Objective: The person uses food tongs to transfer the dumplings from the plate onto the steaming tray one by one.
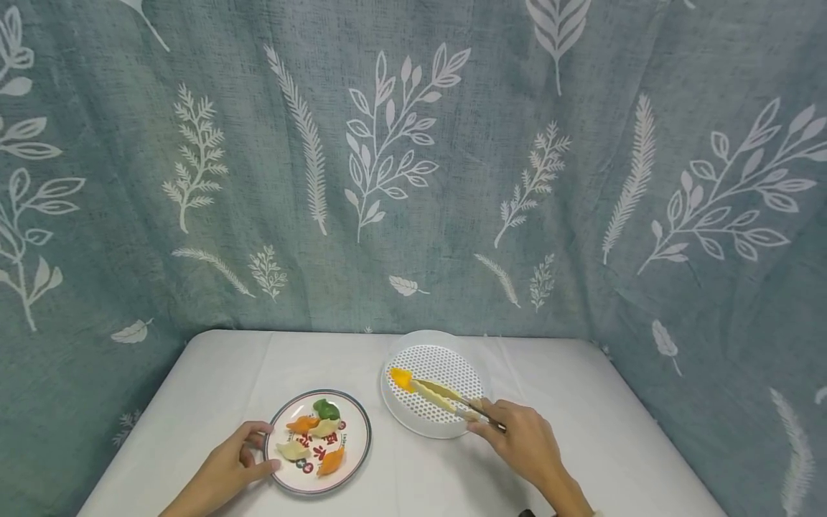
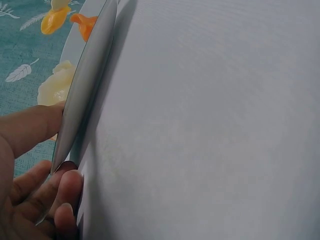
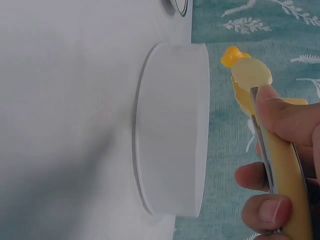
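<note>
1. The left hand point(image 1: 222, 463) grasps the plate point(image 1: 358, 431) by its left rim, thumb over the top side.
2. The plate is nearer the left edge of the white surface point(image 1: 413, 488) than the right edge. On it, an orange dumpling point(image 1: 332, 462) lies by the near rim and a cream dumpling point(image 1: 293, 451) toward the left rim.
3. Farther back on the plate, a second cream dumpling point(image 1: 325, 429) and a second orange dumpling point(image 1: 301, 425) lie together, with a green dumpling point(image 1: 326, 410) behind them.
4. The right hand point(image 1: 520, 434) grasps yellow tongs point(image 3: 282, 175).
5. The white basket point(image 1: 400, 413), its bottom full of holes, stands near the surface's far edge.
6. Above the basket, the tongs' tips hold a yellow dumpling point(image 1: 401, 378).
7. A green leaf-patterned curtain point(image 1: 413, 266) hangs beyond the far edge.
</note>
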Tool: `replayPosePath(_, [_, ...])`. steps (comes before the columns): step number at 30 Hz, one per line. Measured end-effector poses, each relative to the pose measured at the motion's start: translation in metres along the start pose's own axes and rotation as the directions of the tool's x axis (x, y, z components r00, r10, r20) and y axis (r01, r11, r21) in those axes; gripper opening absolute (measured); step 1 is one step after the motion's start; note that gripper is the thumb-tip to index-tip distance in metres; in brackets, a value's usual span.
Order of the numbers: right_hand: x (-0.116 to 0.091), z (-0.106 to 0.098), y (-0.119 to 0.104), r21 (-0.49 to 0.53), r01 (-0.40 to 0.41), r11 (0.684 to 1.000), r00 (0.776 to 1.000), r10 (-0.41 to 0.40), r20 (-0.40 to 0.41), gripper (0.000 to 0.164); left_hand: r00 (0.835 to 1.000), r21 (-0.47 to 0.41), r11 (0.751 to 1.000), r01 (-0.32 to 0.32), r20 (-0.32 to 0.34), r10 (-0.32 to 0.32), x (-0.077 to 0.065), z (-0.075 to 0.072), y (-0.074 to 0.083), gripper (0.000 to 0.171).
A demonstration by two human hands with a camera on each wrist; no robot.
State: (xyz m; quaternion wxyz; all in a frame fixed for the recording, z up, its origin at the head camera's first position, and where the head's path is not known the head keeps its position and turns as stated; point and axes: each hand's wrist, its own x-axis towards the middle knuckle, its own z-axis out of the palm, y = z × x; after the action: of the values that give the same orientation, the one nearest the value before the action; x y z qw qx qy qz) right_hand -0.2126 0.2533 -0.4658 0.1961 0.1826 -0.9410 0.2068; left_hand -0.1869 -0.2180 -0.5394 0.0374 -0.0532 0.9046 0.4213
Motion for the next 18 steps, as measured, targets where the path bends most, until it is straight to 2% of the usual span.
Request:
replayPosePath(11, [0.001,-0.009,0.022,-0.097,-0.133,0.986,0.991,0.134,0.008,0.056,0.999,-0.001,0.999,0.037,0.011,-0.037,0.0,0.001,0.0,0.076])
replayPosePath(18, [0.006,-0.01,0.037,-0.15,-0.206,0.967,0.976,0.214,0.038,0.054,1.0,-0.002,1.0,0.015,0.015,-0.015,0.001,-0.002,0.0,0.075])
